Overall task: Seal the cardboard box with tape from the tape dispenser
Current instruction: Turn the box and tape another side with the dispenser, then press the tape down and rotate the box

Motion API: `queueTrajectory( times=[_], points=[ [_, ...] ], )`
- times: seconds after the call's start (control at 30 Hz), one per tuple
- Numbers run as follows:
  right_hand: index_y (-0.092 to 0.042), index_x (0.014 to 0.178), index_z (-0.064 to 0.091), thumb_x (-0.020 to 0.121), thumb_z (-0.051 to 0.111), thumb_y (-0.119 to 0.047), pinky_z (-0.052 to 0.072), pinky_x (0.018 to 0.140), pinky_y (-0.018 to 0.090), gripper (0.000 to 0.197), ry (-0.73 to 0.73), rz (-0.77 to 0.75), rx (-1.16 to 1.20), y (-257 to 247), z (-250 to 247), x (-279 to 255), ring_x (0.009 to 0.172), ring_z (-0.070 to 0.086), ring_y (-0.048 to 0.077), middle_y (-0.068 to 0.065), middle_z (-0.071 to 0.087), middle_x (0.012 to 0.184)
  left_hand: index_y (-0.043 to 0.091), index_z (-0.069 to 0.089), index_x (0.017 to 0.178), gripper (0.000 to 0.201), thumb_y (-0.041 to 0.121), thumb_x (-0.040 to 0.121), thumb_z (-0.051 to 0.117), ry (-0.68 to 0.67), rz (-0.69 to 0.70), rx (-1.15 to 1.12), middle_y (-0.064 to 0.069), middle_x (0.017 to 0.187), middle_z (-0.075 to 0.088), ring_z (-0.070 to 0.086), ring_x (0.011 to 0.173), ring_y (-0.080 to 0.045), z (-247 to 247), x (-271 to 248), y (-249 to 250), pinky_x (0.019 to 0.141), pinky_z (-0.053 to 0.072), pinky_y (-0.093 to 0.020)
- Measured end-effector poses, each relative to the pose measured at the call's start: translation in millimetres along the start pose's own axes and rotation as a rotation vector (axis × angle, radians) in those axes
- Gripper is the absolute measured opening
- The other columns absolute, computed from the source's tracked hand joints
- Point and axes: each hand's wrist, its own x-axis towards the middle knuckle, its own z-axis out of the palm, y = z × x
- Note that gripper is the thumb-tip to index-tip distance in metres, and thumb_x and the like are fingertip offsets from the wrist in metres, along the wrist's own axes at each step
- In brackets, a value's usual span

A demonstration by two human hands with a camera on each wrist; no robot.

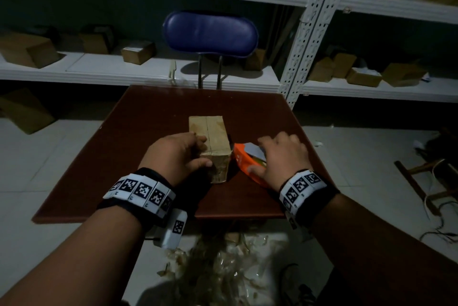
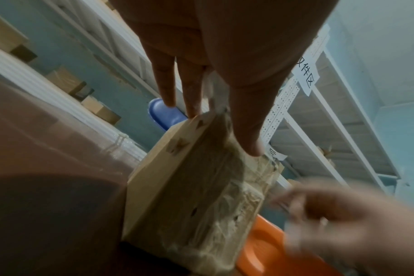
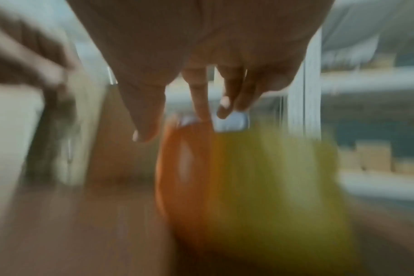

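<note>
A small cardboard box (image 1: 213, 132) lies in the middle of the brown table (image 1: 138, 152), its two top flaps meeting in a lengthwise seam. Old crinkled tape covers its near end (image 2: 201, 201). My left hand (image 1: 198, 152) rests on the near left corner, straight fingers (image 2: 191, 89) on the top edge and thumb pressed on the near end. Right of the box lies the orange tape dispenser (image 1: 244, 160), with a yellowish roll (image 3: 272, 177). My right hand (image 1: 275, 154) hovers over it, fingers spread, fingertips (image 3: 225, 110) at its grey plate. The right wrist view is blurred.
A blue chair (image 1: 210, 33) stands behind the table. White shelving (image 1: 148, 70) with several cardboard boxes lines the back wall. Crumpled tape scraps (image 1: 218, 263) litter the floor below the near table edge. A wooden stool (image 1: 426, 181) lies to the right.
</note>
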Motion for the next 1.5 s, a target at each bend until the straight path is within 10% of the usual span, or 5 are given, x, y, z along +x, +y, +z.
queueTrajectory(
  times=[0.2,0.43,0.87,1.33,1.5],
  points=[
    [-0.027,0.122,0.067,0.080,0.082,-0.040,0.053,0.079,0.024,0.046,0.281,0.032,0.811,-17,-3,-33,0.086,0.060,0.006,-0.010,0.058,0.098,0.021,0.060,0.133,0.081,0.038,0.060,0.091,0.083,-0.011,-0.097,0.003,0.142,0.055,0.046,0.134,-0.017,-4,-10,2,0.113,0.036,-0.040],
    [-0.024,0.152,0.040,0.080,0.086,-0.028,0.053,0.102,0.034,0.085,-0.033,0.073,1.271,-40,27,-33,0.127,0.055,0.007,-0.004,0.056,0.142,0.018,0.046,0.141,0.102,0.035,0.051,0.092,0.106,-0.298,-0.421,0.015,0.129,0.049,0.049,0.117,0.001,11,-26,-6,0.096,0.040,-0.018],
    [-0.020,0.106,0.071,0.077,0.088,-0.021,0.056,0.102,0.045,0.033,-0.069,0.093,1.454,-37,63,-2,0.115,0.069,0.017,0.004,0.074,0.118,0.022,0.063,0.109,0.054,0.015,0.063,0.090,0.157,-0.381,-0.570,0.016,0.099,0.066,0.061,0.082,0.021,19,-28,1,0.066,0.048,-0.002],
    [-0.009,0.077,0.068,0.081,0.082,-0.008,0.057,0.087,0.019,0.015,-0.072,-0.009,1.551,-37,65,-2,0.108,0.070,0.001,-0.007,0.075,0.098,0.005,0.064,0.077,0.021,0.010,0.068,0.082,0.169,-0.315,-0.665,0.004,0.104,0.075,0.068,0.106,-0.001,8,-38,-26,0.088,0.054,-0.018],
    [-0.010,0.090,0.071,0.074,0.079,-0.042,0.064,0.081,0.040,0.037,-0.064,0.024,1.540,-39,60,-5,0.088,0.074,0.022,0.009,0.077,0.097,0.004,0.067,0.078,0.024,0.024,0.068,0.077,0.185,-0.322,-0.743,0.001,0.099,0.077,0.067,0.107,-0.001,5,-42,-25,0.087,0.053,-0.017]
  ],
)
